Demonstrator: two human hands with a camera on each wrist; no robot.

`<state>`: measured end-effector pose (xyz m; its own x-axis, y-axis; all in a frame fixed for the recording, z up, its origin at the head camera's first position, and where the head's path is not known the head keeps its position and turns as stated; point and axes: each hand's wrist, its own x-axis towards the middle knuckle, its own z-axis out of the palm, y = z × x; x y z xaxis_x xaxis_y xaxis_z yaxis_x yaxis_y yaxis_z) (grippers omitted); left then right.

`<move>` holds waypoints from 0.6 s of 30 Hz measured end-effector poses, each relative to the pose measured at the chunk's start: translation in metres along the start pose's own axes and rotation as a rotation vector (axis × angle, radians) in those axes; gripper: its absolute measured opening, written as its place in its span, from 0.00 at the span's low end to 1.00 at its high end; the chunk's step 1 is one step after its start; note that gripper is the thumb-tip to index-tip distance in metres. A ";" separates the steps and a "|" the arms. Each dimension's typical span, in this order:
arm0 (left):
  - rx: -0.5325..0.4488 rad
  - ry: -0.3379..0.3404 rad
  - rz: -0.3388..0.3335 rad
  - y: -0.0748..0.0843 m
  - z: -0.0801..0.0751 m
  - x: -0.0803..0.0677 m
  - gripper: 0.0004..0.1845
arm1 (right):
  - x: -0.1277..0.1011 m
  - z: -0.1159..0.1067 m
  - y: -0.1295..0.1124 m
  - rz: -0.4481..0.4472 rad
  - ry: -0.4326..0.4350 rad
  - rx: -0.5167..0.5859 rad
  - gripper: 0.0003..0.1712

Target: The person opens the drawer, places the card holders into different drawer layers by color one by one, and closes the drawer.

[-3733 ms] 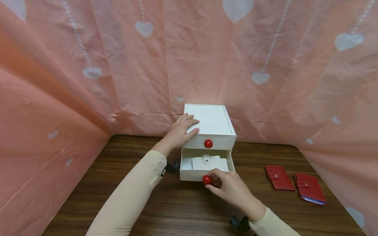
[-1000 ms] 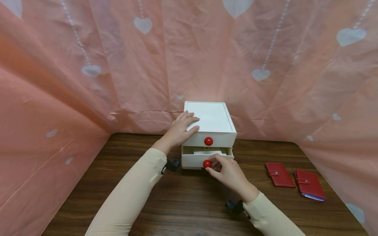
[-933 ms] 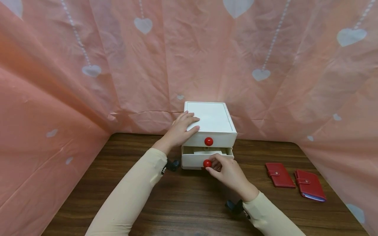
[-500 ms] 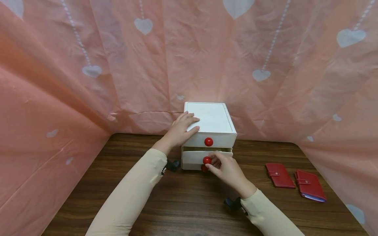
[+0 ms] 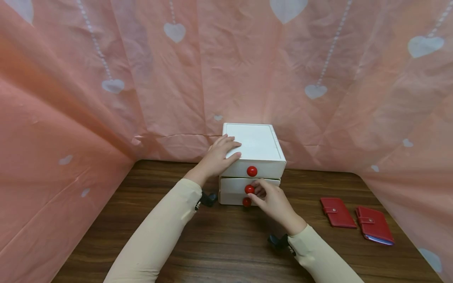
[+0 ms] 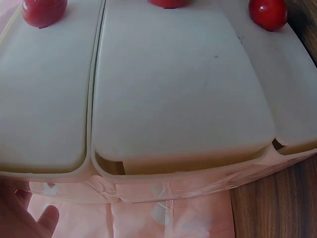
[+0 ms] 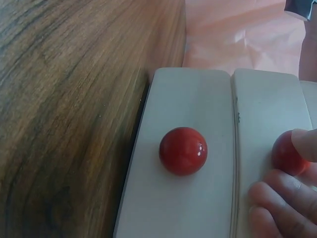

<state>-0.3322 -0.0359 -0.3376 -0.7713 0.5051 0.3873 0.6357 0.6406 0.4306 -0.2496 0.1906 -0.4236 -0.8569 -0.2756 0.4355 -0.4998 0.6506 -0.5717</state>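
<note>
A small white drawer cabinet [image 5: 258,141] with three stacked drawers stands at the back of the table. My left hand [image 5: 216,158] rests on its top left edge, fingers spread over the lid. With thumb and fingers my right hand [image 5: 274,198] pinches the red round knob [image 5: 249,189] of the middle drawer [image 5: 231,187]. That drawer is pushed almost fully in; the left wrist view shows its front panel [image 6: 183,79] standing slightly proud of the frame. Its contents are hidden. The top drawer's knob [image 5: 252,171] and the bottom drawer's knob [image 7: 183,151] are untouched.
Two red snap-strap card holders [image 5: 338,212] lie side by side on the brown wood-grain table [image 5: 212,243], right of the cabinet. A pink curtain [image 5: 240,78] with white hearts hangs close behind the cabinet and along both sides.
The middle drawer, earlier pulled out with white snap-strap card holders showing inside, has slid back into the cabinet with my right hand on its knob. My left hand has stayed on top.
</note>
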 end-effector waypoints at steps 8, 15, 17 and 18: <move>0.005 0.004 -0.002 0.001 0.000 0.000 0.25 | 0.003 0.002 0.005 -0.008 0.004 0.008 0.16; 0.007 0.001 -0.006 0.002 0.000 0.000 0.25 | 0.004 0.003 0.008 -0.018 0.010 0.009 0.16; 0.005 0.002 -0.004 0.001 0.000 0.000 0.25 | 0.004 0.003 0.008 -0.020 0.013 0.008 0.16; 0.005 0.002 -0.003 0.001 0.000 0.000 0.25 | 0.004 0.003 0.008 -0.020 0.015 0.009 0.16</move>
<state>-0.3316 -0.0349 -0.3370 -0.7731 0.5019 0.3879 0.6333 0.6450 0.4277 -0.2572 0.1927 -0.4284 -0.8449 -0.2780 0.4570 -0.5179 0.6384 -0.5693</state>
